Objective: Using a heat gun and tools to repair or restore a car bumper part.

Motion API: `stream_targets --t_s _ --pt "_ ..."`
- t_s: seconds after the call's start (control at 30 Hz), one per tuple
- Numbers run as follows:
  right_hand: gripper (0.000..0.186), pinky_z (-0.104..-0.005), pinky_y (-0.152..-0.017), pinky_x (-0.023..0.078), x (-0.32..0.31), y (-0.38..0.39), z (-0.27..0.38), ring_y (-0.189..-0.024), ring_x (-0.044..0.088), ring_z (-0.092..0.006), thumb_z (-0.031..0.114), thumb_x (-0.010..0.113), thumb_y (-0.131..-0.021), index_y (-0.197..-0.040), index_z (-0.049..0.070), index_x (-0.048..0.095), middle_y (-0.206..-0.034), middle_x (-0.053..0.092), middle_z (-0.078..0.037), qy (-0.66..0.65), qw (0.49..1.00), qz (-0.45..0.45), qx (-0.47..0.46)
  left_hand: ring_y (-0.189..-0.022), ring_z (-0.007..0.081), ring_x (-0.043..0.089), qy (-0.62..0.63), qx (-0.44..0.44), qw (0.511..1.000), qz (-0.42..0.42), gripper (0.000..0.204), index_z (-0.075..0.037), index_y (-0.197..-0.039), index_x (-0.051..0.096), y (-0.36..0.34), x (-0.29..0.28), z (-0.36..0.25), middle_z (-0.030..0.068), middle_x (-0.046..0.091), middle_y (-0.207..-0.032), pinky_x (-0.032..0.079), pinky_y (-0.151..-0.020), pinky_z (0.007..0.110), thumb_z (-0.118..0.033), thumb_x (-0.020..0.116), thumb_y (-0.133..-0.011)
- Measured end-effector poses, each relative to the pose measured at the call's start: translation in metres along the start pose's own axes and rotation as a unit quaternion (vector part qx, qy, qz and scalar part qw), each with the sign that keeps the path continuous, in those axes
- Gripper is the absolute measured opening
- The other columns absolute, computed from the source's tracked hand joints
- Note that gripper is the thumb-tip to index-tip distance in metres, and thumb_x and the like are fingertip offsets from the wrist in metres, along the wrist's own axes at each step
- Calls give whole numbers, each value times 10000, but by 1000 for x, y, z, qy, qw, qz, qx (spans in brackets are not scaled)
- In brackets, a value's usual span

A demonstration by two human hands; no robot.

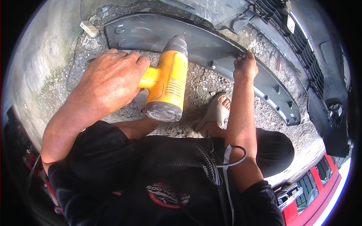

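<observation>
My left hand (109,77) is wrapped round the handle of a yellow heat gun (170,75). The gun's grey nozzle points away from me, over a long, curved grey plastic car trim panel (151,32). Whether nozzle and panel touch, I cannot tell. At the panel's middle right, my right hand (246,67) grips its edge, with the fingers curled and partly hidden. The panel's inner side faces up and shows small clips. Its far left end lies beyond my left hand, while the right end curves back toward me.
A pale block-shaped plug or socket (89,28) with a thin dark cord lies at far left beside a concrete wall (45,52). Large car body parts, including a black slatted grille (301,41), stand at the right. My sandalled foot (215,113) rests on rough gravelly ground.
</observation>
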State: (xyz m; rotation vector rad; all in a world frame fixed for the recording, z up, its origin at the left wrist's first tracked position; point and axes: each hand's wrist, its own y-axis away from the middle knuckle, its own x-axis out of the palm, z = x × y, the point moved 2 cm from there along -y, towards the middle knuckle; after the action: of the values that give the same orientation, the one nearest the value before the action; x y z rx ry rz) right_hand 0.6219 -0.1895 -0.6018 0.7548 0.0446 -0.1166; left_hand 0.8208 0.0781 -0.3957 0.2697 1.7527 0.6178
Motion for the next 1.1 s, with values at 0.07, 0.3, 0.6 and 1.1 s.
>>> stream_targets --t_s 0.07,0.3,0.6,1.1 --pt "147 -299 -495 472 1 0 0 -583 589 -160 190 651 -953 -891 60 620 -695 585 -37 -3 1000 3 2 -1021 338 657 -7 -2 1000 0 590 1 -1227 560 1 -1 -1 191 644 -1139 494 -961 425 -139 815 -715" --pt "140 -334 -529 460 -1 -4 -3 -636 581 -178 167 682 -932 -937 41 621 -760 597 -38 -14 1000 7 8 -992 338 670 -1 -2 1000 -26 465 3 -1164 593 2 -2 -3 182 664 -1092 499 -962 436 -121 781 -757" --pt "130 -305 -497 470 0 -2 -1 -574 582 -162 183 641 -956 -900 67 622 -694 589 -37 -5 1000 6 2 -992 337 665 1 -1 1000 -24 460 1 -1163 592 2 -3 -2 174 660 -1084 493 -969 437 -126 778 -762" --pt "129 -306 -500 470 -2 -2 -2 -579 579 -156 176 636 -960 -896 65 624 -691 578 -29 -18 1000 7 8 -1075 354 642 -3 -15 1000 10 607 -10 -1268 549 3 -3 -2 209 631 -1224 468 -1021 452 -156 811 -739"
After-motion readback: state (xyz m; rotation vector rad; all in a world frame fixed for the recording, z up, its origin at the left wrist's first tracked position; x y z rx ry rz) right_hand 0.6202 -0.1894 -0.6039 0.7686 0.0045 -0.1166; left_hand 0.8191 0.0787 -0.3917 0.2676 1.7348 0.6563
